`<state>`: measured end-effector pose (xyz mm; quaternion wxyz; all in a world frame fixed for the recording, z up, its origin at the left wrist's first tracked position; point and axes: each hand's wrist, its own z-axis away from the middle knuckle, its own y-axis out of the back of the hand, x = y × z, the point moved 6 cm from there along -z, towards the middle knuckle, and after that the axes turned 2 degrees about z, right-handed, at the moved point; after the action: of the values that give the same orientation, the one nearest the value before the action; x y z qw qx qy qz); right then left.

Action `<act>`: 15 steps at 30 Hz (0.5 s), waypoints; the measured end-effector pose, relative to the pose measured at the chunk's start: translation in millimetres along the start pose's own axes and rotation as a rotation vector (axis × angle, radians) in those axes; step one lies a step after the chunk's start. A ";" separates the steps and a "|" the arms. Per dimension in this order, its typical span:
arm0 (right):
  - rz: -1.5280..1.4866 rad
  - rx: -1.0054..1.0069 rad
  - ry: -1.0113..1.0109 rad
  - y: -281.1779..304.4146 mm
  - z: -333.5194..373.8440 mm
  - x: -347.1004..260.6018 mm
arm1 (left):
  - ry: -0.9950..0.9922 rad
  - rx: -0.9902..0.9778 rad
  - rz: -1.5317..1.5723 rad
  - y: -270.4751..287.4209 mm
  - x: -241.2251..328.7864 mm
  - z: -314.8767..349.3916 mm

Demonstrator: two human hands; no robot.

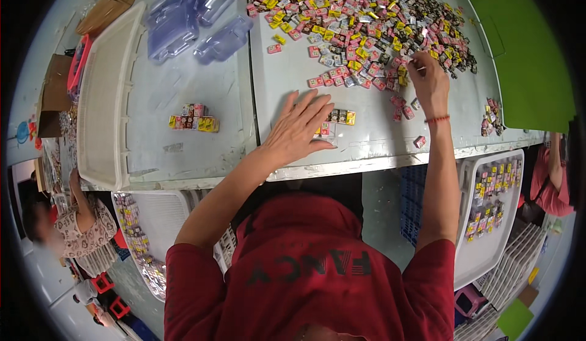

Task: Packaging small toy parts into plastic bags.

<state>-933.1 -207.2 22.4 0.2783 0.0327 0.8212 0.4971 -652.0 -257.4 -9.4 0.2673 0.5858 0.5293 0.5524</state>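
Note:
My left hand (298,127) lies stretched out over the table, palm down, its fingers extended. It partly covers a small block of little boxes (342,117) in black, yellow and pink, whose covered part I cannot see. At the near edge of a wide heap of tiny pink, yellow, black and silver boxes (360,26), my right hand (431,84) is closed with fingertips together. Whatever is pinched there is too hidden to name. Several loose pink boxes (400,108) lie just left of the right wrist, and a single pink box (420,141) sits closer to the table edge.
Another block of little boxes (194,119) sits on the left table section. Clear bluish plastic cases (183,26) are piled behind it, beside a white crate (105,97). Trays of grouped boxes (467,261) stand below the table on both sides. Co-workers are at far left and right.

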 end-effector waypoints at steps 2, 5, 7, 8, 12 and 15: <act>-0.544 -0.307 -0.328 -4.8 32.7 -35.6 | 0.015 0.013 -0.018 -4.8 -1.7 5.9; -0.873 -0.536 -0.284 -31.8 91.5 -75.4 | 0.007 0.015 -0.042 -8.3 0.4 6.0; -0.759 -0.516 -0.285 -48.2 113.5 -92.0 | -0.004 0.014 -0.053 -8.2 2.7 3.7; -0.632 -0.442 -0.230 -51.2 116.5 -100.3 | 0.005 0.010 -0.053 -8.3 2.1 3.7; -0.377 -0.421 -0.108 -49.4 115.3 -120.2 | 0.012 -0.006 -0.043 -8.8 0.1 3.1; -0.412 -0.370 -0.170 -48.9 116.6 -121.4 | 0.017 -0.019 -0.044 -9.7 -1.7 3.2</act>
<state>-762.8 -178.9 -7.8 0.4424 -0.1445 0.6798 0.5669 -651.9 -255.2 -19.6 0.2808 0.5667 0.5391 0.5562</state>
